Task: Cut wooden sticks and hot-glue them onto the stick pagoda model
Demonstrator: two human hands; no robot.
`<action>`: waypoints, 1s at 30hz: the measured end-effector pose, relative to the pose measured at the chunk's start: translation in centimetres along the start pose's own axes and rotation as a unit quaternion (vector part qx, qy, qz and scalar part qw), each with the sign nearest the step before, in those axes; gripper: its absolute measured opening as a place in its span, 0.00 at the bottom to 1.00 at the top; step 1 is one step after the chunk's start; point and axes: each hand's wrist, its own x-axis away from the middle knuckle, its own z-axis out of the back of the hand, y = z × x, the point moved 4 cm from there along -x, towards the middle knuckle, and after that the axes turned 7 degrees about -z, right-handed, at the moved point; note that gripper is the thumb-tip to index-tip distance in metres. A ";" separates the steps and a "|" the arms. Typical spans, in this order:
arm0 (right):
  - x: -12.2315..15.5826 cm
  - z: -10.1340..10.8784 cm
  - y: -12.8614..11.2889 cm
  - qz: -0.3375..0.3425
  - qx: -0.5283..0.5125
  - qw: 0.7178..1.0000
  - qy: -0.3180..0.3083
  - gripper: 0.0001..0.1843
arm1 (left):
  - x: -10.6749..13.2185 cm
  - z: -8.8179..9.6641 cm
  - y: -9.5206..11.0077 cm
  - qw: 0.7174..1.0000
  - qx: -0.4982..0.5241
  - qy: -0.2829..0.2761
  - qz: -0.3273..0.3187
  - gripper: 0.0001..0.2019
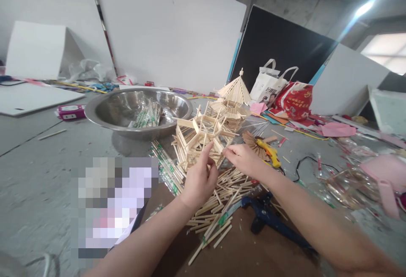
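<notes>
A pale wooden stick model [203, 135], built of crossed layers, stands on the grey floor in front of me. Behind it rises a finished stick pagoda [234, 95] with a pointed roof. My left hand [199, 179] reaches up to the model's near side, index finger stretched against the sticks, other fingers curled. My right hand [242, 158] pinches at the model's right lower edge; whether a stick is in the pinch is hidden. A heap of loose sticks [218, 205] lies under both hands.
A steel bowl [104, 110] with wrapped chopsticks sits at the left rear. A yellow glue gun [269, 152] lies right of my hand, a blue tool [272, 220] near my right forearm. Bags [293, 99], pink paper and white boards crowd the back.
</notes>
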 end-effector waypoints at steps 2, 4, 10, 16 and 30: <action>0.0 0.1 -0.1 0.001 -0.001 1.000 -0.002 0.17 | 0.2 -0.1 -0.3 1.000 0.016 0.012 0.006 0.25; 0.0 0.1 -0.1 0.005 0.001 1.000 -0.003 0.17 | 0.2 -0.2 -0.5 1.000 0.015 0.010 0.017 0.24; -0.1 0.0 -0.1 0.004 0.001 1.000 -0.008 0.17 | 0.1 -0.3 -0.5 0.999 -0.014 -0.016 0.028 0.23; -0.1 0.0 -0.1 0.001 -0.010 1.000 -0.013 0.17 | 0.2 -0.3 -0.5 0.999 -0.024 -0.016 0.026 0.22; 0.1 0.1 -0.2 0.009 -0.010 1.000 -0.015 0.17 | 0.3 -0.5 -0.4 0.998 -0.048 -0.031 0.014 0.23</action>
